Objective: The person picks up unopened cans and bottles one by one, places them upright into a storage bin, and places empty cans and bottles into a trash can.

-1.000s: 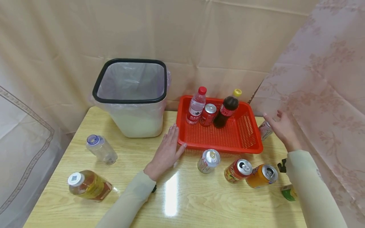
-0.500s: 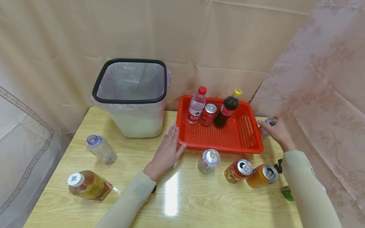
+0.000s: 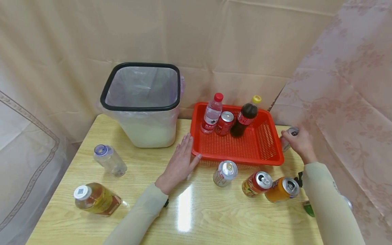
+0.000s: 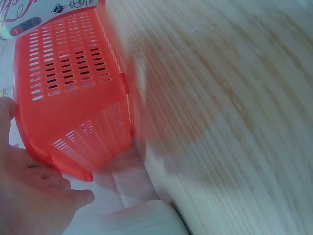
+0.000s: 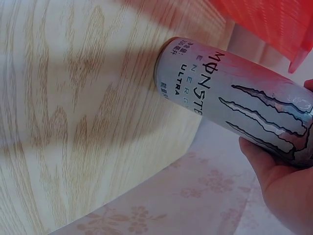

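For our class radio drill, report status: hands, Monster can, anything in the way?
Right hand grips Monster can. Left hand at left side of red basket. Red basket close beside Monster can, possibly blocking a leftward move.

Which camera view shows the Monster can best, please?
The right wrist view: the Monster can shows its lettering and claw logo large there, gripped by the right hand. The head view gives only its top and some side; the left wrist view lacks it.

R hand [image 3: 301,143] grips can [image 3: 285,145], L hand [image 3: 177,164] by red bskt [image 3: 234,147]
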`<state>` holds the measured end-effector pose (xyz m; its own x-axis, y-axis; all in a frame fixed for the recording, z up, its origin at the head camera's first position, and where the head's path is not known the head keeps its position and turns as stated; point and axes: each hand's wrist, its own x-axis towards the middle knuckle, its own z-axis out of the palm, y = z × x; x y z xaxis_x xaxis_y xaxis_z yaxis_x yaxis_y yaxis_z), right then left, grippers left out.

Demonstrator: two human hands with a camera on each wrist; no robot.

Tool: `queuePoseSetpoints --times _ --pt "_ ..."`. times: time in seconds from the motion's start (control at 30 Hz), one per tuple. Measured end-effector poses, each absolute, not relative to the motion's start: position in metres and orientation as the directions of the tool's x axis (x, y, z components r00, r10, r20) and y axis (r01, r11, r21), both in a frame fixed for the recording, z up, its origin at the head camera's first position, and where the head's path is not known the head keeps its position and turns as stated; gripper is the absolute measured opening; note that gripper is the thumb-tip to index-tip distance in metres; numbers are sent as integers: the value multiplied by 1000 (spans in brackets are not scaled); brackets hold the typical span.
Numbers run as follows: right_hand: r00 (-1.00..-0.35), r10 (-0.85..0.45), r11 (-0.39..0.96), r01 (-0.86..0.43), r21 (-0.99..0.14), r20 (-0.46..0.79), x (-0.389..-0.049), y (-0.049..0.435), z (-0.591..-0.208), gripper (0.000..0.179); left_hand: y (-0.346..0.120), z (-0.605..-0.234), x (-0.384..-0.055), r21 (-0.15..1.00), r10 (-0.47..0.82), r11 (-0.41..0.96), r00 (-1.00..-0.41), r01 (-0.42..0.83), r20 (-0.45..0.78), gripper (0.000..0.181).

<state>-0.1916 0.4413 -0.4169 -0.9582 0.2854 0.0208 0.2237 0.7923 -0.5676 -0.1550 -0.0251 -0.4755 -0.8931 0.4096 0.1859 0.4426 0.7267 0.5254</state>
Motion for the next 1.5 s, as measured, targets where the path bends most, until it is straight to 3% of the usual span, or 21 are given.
queuePoseSetpoints --times 0.3,0.63,0.87,1.17,1.37,1.5 --pt "-956 292 797 221 -562 37 -190 443 -415 56 -25 -476 -155 529 411 725 -894 440 181 77" --pt "-943 296 819 168 -549 153 -187 441 -397 43 -24 -478 -156 528 411 722 -891 448 194 77" --pt "-943 324 766 214 -607 77 -181 436 -376 78 -25 -477 -155 529 410 725 -894 441 183 78" --pt "-907 370 823 221 -524 200 -176 428 -352 71 -25 -476 -155 530 411 727 -895 437 173 78" --pt "-835 456 788 218 -576 308 -174 422 -334 60 -25 -476 -156 536 413 723 -894 436 171 79" --pt "-853 431 779 187 -599 294 -175 414 -322 67 -25 -477 -156 536 411 721 -894 439 180 79"
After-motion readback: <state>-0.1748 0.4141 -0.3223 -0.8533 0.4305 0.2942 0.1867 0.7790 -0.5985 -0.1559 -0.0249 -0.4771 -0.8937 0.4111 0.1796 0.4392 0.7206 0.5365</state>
